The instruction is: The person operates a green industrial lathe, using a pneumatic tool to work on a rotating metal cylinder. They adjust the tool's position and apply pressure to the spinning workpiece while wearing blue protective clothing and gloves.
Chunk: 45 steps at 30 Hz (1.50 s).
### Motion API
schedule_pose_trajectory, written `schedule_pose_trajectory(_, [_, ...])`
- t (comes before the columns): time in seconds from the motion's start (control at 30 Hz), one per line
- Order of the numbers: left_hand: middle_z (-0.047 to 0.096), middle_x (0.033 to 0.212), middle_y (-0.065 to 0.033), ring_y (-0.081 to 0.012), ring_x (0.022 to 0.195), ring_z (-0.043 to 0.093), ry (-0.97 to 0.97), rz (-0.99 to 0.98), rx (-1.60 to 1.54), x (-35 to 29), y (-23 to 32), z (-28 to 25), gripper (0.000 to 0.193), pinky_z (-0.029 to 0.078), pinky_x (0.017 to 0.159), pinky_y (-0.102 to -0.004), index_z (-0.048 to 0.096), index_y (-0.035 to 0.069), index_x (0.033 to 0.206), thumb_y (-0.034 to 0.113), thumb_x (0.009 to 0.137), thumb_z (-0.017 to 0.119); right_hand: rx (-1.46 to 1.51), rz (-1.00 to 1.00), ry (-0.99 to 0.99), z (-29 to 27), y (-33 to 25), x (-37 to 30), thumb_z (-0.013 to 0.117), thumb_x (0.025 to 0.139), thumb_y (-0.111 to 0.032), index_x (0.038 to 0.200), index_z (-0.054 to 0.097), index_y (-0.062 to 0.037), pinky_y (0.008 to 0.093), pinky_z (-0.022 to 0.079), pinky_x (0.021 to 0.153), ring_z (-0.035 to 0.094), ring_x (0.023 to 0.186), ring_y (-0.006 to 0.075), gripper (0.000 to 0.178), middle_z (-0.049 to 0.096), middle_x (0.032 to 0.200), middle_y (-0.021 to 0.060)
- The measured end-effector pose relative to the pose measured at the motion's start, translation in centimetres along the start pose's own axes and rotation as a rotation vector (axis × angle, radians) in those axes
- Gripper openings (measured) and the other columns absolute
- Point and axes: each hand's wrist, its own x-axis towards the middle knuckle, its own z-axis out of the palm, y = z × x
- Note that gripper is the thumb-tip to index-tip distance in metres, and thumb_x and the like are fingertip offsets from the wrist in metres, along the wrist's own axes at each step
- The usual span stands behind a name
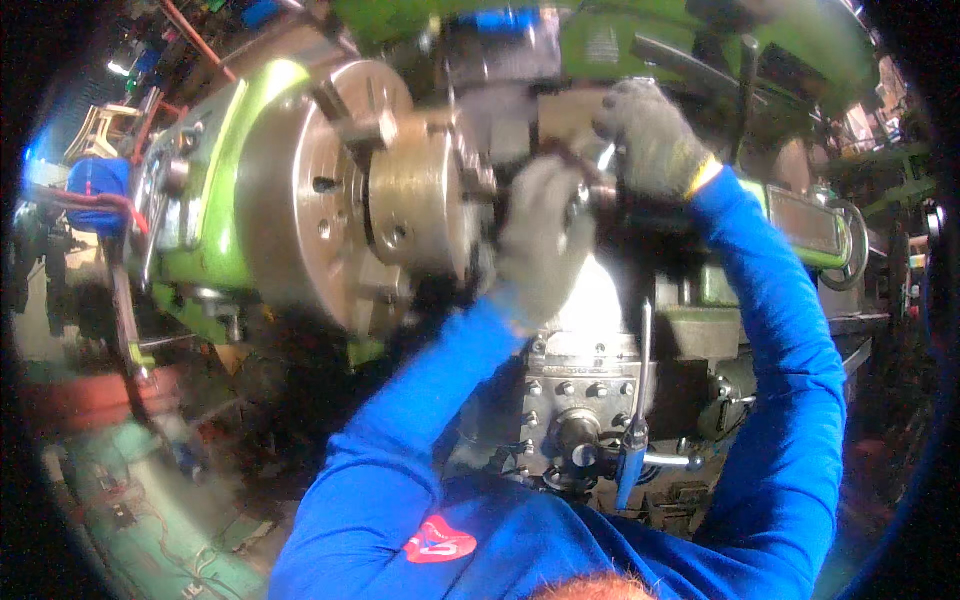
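A big metal lathe chuck (pixel 415 195) stands in front of a wide round faceplate (pixel 305 205). To the right of the chuck jaws, my left hand (pixel 545 235), in a grey glove, is raised beside a shiny metal part (pixel 578 200). Motion smears its fingers, so what they touch is unclear. My right hand (pixel 650 135), gloved too, is farther right and higher. Its fingers are curled in, and whatever they grip is hidden. A dark, blurred piece lies between the two hands.
Below the hands sits a bolted metal carriage (pixel 580 385) with an upright lever (pixel 640 400) and a ball-ended handle (pixel 675 461). At the right is a handwheel (pixel 853 245). The green headstock (pixel 225 180) stands left, near a blue container (pixel 100 190).
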Motion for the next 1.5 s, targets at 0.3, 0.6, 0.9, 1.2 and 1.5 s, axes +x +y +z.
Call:
schedule_pose_trajectory(0.3, [0.059, 0.124, -0.0094, -0.0187, 0.111, 0.059, -0.114, -0.870, -0.720, -7.8, -4.1, -0.9, 0.042, 0.052, 0.091, -0.0318, 0.050, 0.000, 0.138, 0.014, 0.100, 0.059, -0.146, 0.451, 0.101, 0.2, -0.2, -3.7, 0.066, 0.088, -0.029, 0.097, 0.070, -0.0095, 0.0471, 0.052, 0.086, 0.065, 0.100, 0.0334, 0.022, 0.070, 0.097, 0.0117])
schedule_pose_trajectory(0.6, [0.059, 0.102, -0.0033, -0.0120, 0.089, 0.057, -0.046, -0.680, -1.317, -6.2, -9.2, 5.2, 0.019, 0.052, 0.075, -0.0307, 0.055, 0.008, 0.122, 0.013, 0.104, 0.058, -0.257, 0.662, 0.193, 4.3, 5.0, -13.2, 0.068, 0.082, -0.021, 0.121, 0.067, -0.0094, 0.0439, 0.051, 0.098, 0.062, 0.113, 0.0352, 0.041, 0.069, 0.119, 0.0133])
schedule_pose_trajectory(0.9, [0.061, 0.101, -0.0057, -0.0155, 0.089, 0.061, -0.159, -0.169, -0.047, -6.1, -10.7, 5.9, 0.014, 0.053, 0.076, -0.0298, 0.058, 0.002, 0.113, 0.012, 0.104, 0.055, -0.205, 0.692, 0.272, 4.2, 4.8, -13.1, 0.067, 0.080, -0.018, 0.109, 0.069, -0.0117, 0.0465, 0.052, 0.090, 0.063, 0.102, 0.0358, 0.030, 0.068, 0.104, 0.0148])
schedule_pose_trajectory(1.2, [0.063, 0.104, -0.0056, -0.0139, 0.090, 0.062, -0.088, -0.497, -0.513, -6.3, -11.5, 6.9, 0.012, 0.056, 0.078, -0.0290, 0.059, 0.007, 0.113, 0.015, 0.107, 0.052, -0.185, 0.702, 0.270, 3.9, 4.6, -12.8, 0.066, 0.079, -0.018, 0.105, 0.069, -0.0084, 0.0463, 0.052, 0.089, 0.063, 0.100, 0.0378, 0.028, 0.068, 0.101, 0.0168])
schedule_pose_trajectory(1.5, [0.068, 0.100, -0.0174, -0.0320, 0.091, 0.066, -0.091, 0.048, 0.177, -5.9, -11.3, 5.4, 0.012, 0.053, 0.081, -0.0401, 0.066, 0.001, 0.105, 0.005, 0.095, 0.060, -0.136, 0.791, 0.294, 3.1, 3.5, -12.0, 0.066, 0.083, -0.021, 0.102, 0.070, -0.0064, 0.0450, 0.052, 0.086, 0.064, 0.102, 0.0382, 0.025, 0.069, 0.104, 0.0183])
